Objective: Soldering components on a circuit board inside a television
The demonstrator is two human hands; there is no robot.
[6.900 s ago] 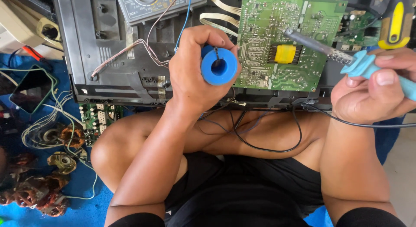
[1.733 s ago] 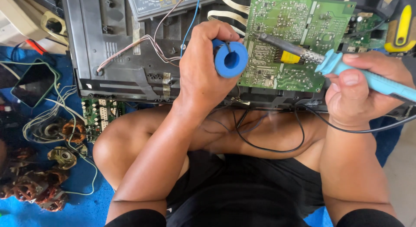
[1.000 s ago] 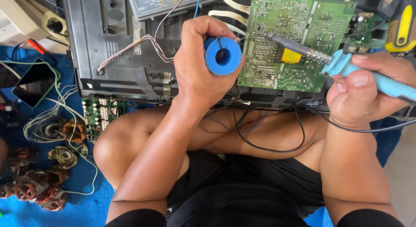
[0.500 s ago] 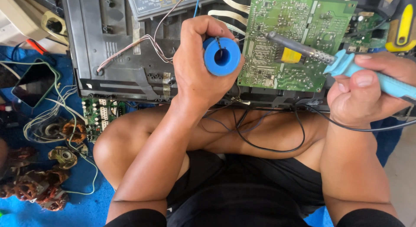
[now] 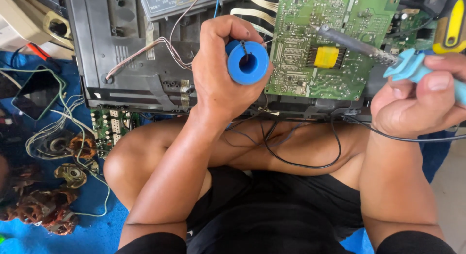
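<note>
Left hand [image 5: 221, 77] grip clenched on blue solder spool [image 5: 248, 63]; right hand [image 5: 422, 101] grasping soldering iron [image 5: 388, 57]. Risk: hot tip over green circuit board [image 5: 323, 45] could slip, bridging joints or scorching the bare thigh [image 5: 160, 152] below.

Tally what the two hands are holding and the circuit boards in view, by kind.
Blue solder spool in the left hand: 1
Soldering iron in the right hand: 1
Large green circuit board: 1
Small green circuit board at the chassis edge: 1
Total: 4

Bright, even daylight, soft shadows, sharp centre, slight blur toward the edges.
</note>
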